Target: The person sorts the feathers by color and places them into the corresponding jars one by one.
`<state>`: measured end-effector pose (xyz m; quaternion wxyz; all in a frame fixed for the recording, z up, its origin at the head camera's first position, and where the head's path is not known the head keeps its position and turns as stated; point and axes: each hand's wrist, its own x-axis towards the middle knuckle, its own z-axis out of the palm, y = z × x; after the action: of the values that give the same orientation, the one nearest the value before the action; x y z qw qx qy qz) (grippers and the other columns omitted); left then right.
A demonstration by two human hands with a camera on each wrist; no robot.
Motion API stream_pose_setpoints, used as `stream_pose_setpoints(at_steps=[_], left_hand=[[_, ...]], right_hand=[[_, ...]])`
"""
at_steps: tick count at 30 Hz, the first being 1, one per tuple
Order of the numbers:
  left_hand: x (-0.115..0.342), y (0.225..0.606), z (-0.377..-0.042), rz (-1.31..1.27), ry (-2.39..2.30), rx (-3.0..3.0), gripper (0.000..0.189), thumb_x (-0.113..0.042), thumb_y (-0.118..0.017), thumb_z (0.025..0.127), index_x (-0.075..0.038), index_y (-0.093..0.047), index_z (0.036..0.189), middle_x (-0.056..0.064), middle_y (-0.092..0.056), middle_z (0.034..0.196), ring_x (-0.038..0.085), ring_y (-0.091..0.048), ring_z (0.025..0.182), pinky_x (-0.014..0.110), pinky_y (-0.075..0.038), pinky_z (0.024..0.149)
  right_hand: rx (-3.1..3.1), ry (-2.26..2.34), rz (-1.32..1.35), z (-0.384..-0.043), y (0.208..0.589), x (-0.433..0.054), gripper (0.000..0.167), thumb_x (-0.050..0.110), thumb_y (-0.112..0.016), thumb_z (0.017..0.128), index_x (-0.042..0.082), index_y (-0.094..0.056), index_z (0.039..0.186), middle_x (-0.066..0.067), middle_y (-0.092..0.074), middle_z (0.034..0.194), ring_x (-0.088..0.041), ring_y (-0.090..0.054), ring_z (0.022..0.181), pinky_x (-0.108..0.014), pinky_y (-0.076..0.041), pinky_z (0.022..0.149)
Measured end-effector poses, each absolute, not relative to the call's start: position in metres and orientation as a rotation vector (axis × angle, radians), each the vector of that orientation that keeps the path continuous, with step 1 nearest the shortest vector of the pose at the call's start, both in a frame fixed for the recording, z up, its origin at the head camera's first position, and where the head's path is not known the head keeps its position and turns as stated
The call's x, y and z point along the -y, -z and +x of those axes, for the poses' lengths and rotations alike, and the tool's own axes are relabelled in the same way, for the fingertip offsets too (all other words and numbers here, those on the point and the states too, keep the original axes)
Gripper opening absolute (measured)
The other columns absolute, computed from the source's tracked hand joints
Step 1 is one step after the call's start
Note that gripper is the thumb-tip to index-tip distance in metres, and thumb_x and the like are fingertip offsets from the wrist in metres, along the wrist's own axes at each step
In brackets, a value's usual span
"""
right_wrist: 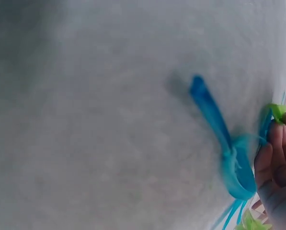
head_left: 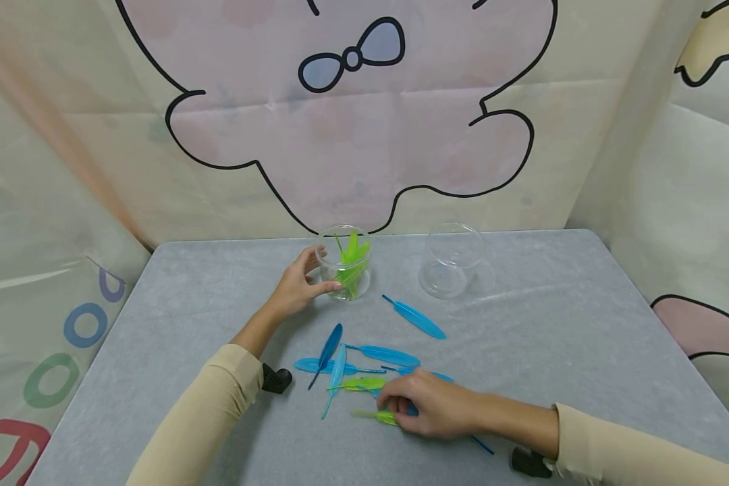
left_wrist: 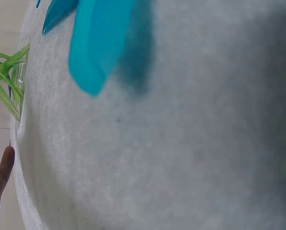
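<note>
A clear cup (head_left: 366,278) with several green feathers (head_left: 353,258) in it stands at the table's back edge. My left hand (head_left: 296,287) holds it from the left, thumb across the front and fingers along the side. Toward the front, my right hand (head_left: 440,405) is low over the pile and pinches a green feather (right_wrist: 278,111) between thumb and fingertips. Blue feathers lie beneath and beside that hand, partly hidden by it. Just beyond the fingertips is another green feather (head_left: 364,383), lying across blue ones.
A second clear cup (head_left: 435,282) stands to the right of the first, with nothing inside. One blue feather (head_left: 420,320) lies alone in front of it. Several blue feathers (head_left: 391,356) overlap mid-table on the grey cloth (head_left: 553,304). A printed curtain hangs behind.
</note>
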<state>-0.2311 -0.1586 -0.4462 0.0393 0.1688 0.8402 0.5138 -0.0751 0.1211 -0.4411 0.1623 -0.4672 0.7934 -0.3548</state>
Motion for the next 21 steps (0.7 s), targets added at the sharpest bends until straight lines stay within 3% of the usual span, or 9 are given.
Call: stream_pose_setpoints(at_steps=[8, 21], left_hand=[[0.159, 0.445, -0.231, 0.520, -1.585, -2.570, 0.085, -0.025, -0.080, 0.086, -0.006, -0.031, 0.153, 0.013, -0.041, 0.154, 0.030, -0.038, 0.142, 0.055, -0.036, 0.110], [0.159, 0.445, -0.230, 0.524, -1.588, -2.572, 0.086, -0.026, -0.080, 0.086, -0.007, -0.031, 0.154, 0.012, -0.041, 0.154, 0.031, -0.039, 0.141, 0.054, -0.038, 0.109]], right_hand=[[-2.171, 1.177, -1.129, -0.090, 0.429, -0.122, 0.018, 0.002, -0.064, 0.095, 0.007, -0.069, 0.111, 0.006, -0.067, 0.088, 0.000, -0.062, 0.079, -0.021, -0.056, 0.070], [-2.302, 1.231, -1.061, -0.118, 0.402, -0.119, 0.021, 0.001, -0.067, 0.092, 0.006, -0.068, 0.113, 0.006, -0.066, 0.089, -0.006, -0.063, 0.081, -0.027, -0.057, 0.075]])
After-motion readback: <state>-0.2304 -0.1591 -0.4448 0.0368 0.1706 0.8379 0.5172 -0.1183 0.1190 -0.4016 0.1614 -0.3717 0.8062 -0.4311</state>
